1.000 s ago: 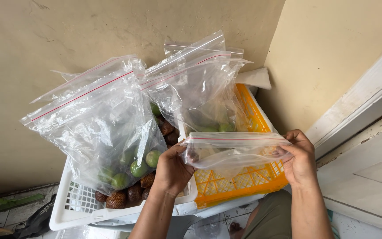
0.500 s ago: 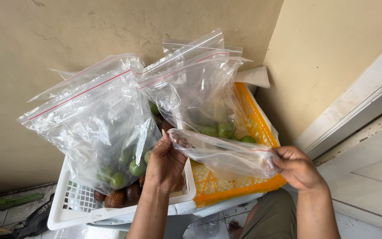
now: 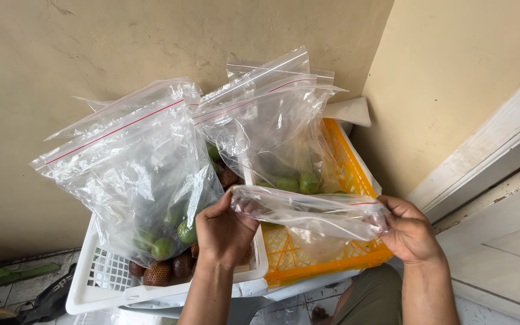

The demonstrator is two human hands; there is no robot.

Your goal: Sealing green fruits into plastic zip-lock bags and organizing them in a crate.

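— So where are we? Looks like a corner of a home, down by a doorway.

— Agreed: plain beige wall (image 3: 91, 36) meeting another, a worn white door frame (image 3: 489, 144) with chipped paint on the right, tiled floor (image 3: 7, 295) below.

— And a small packing spot at that: a white crate (image 3: 109, 289) and an orange crate (image 3: 332, 253) side by side, green fruit (image 3: 299, 182) and brown scaly fruit (image 3: 157, 274), zip bags (image 3: 127, 156) standing open.

— Homely, nothing shop-like.
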